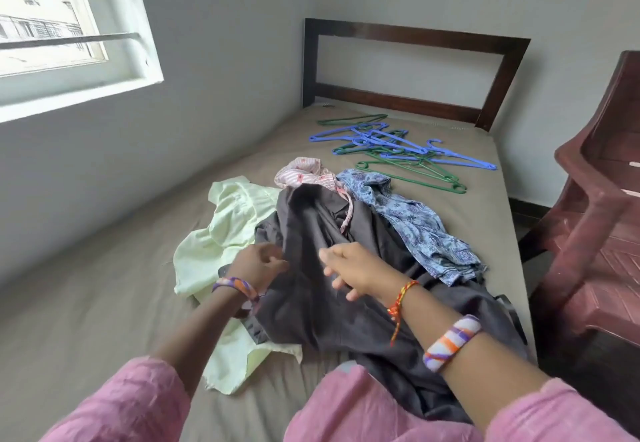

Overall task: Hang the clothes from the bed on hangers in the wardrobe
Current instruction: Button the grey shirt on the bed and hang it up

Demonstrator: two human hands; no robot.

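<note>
A dark grey garment (pixel 311 313) lies crumpled in the middle of the bed (pixel 104 337). My left hand (pixel 258 265) has curled fingers that pinch a fold at the garment's left edge. My right hand (pixel 349 271) hovers just over the same garment with relaxed, spread fingers and holds nothing. A pale green garment (pixel 225 233) lies to the left, partly under the grey one. A pink striped garment (pixel 304 173) and a blue patterned garment (pixel 415 223) lie behind and to the right. Several blue and green plastic hangers (pixel 398 150) are scattered near the headboard (pixel 415 34). No wardrobe is visible.
A maroon plastic chair (pixel 606 216) stands close to the bed's right side. A barred window (pixel 52 25) is in the wall along the bed's left side. The bed fills the room's corner.
</note>
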